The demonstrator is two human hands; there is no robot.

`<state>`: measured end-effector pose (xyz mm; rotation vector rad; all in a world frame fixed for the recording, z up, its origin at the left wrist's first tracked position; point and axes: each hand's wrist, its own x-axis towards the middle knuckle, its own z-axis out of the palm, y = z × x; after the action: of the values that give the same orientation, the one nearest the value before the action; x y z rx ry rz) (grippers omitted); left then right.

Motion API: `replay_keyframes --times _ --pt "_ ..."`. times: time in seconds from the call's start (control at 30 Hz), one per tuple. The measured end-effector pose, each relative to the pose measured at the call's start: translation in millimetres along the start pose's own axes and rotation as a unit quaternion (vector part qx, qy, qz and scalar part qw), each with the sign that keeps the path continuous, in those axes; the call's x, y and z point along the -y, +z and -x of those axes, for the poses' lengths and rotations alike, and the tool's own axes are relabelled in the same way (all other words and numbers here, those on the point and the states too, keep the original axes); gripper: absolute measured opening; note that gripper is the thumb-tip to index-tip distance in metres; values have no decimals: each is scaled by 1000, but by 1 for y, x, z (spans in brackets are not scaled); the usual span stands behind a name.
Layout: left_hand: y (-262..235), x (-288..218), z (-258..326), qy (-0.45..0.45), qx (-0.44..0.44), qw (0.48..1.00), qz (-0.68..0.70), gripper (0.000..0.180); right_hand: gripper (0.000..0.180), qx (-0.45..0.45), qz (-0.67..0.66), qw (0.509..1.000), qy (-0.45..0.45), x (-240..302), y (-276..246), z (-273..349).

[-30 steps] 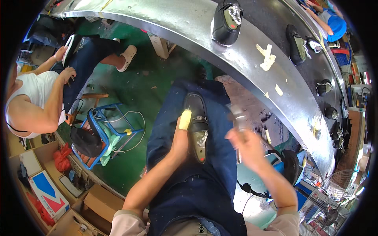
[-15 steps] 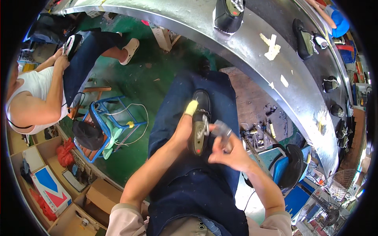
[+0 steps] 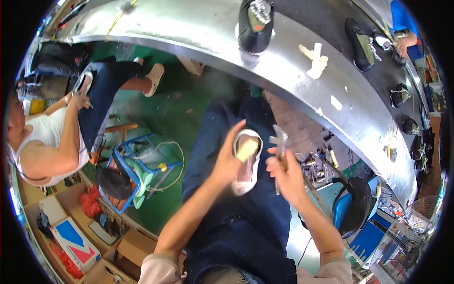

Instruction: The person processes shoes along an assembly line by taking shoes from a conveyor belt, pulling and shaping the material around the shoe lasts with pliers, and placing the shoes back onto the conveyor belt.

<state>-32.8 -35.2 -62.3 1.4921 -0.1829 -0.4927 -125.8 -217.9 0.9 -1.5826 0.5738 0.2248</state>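
Over my lap a shoe [image 3: 245,176] lies with its underside up, showing a pinkish-brown bottom and a white rim. My left hand [image 3: 227,163] grips it from the left side, its thumb in a yellow finger cover [image 3: 247,150] resting across the bottom. To the right, a little apart from the shoe, my right hand [image 3: 287,177] is closed round a slim metal hand tool [image 3: 280,138]. That tool stands upright with a crosspiece near its upper end; blur hides its exact kind.
A curved metal bench [image 3: 288,61] carries a black shoe [image 3: 255,28], more shoes farther right and cream scraps [image 3: 315,61]. At left a person [image 3: 56,137] sits holding a shoe. A blue-framed stool [image 3: 127,170], wooden compartments [image 3: 137,248] and a wire fan [image 3: 402,241] stand around me.
The shoe has turned over from its black top to its underside. My right hand has raised the metal tool upright beside it. The view has shifted slightly.
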Motion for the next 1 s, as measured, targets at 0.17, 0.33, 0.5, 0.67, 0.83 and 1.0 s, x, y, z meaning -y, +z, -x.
replay_keyframes --times 0.17,0.33,0.5,0.67,0.83,1.0 --pt "0 -27 20 -18 42 999 -25 68 38 -60 146 982 -107 19 14 -19" --pt "-17 -22 14 27 58 994 -93 61 20 -102 193 961 -171 17 15 -21" --pt "-21 -20 10 10 24 999 -21 57 31 177 40 981 66 41 -16 14" --pt "-21 -29 11 -8 47 999 -12 61 38 189 -61 971 130 44 -9 8" --pt "-23 -24 8 39 56 991 -111 52 38 232 -84 964 97 56 -16 10" --pt "-15 -31 9 23 4 996 -84 47 40 180 -39 976 120 28 -1 23"
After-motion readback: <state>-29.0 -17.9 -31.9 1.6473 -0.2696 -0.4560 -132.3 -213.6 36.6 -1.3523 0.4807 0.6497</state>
